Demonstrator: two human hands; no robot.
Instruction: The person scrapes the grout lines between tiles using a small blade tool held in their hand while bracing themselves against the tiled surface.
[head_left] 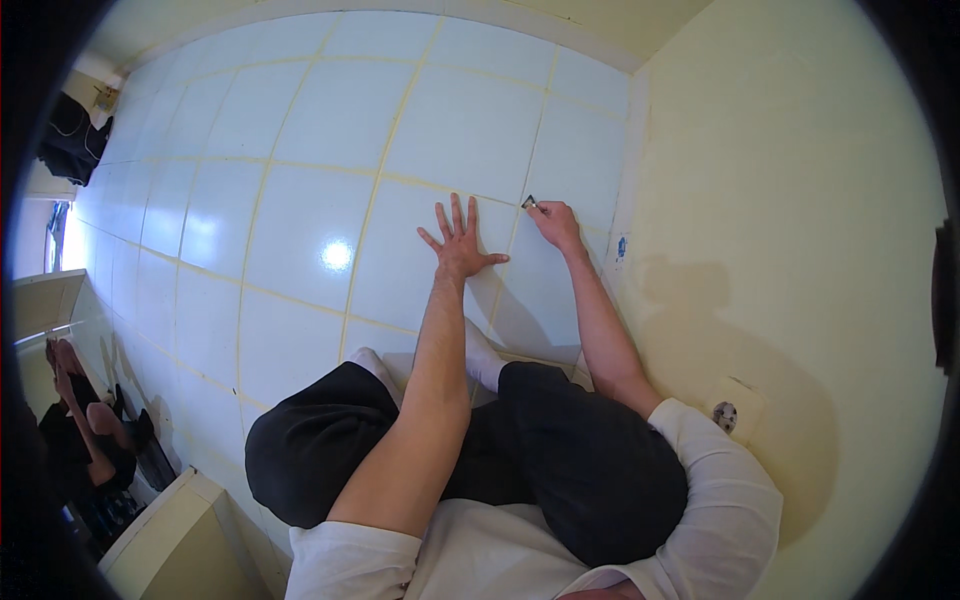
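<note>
My left hand [459, 250] lies flat on a pale blue floor tile [420, 225], fingers spread and nothing held. To its right, my right hand [556, 226] is closed around a small tool [530, 203] with a dark triangular head. The tool's tip meets the floor at a tile joint, near where two joint lines cross. Its handle is mostly hidden in my fingers, so its exact kind cannot be made out. Yellowish lines run along many of the joints; those near the tool look thinner and darker.
A cream wall [800, 250] rises close on my right, with a round fitting [725, 415] low on it. My bent knees in dark trousers [600, 460] are below my arms. At lower left, another person [85, 420] sits beyond a cream partition [160, 535]. Dark cloth [72, 140] hangs at far left.
</note>
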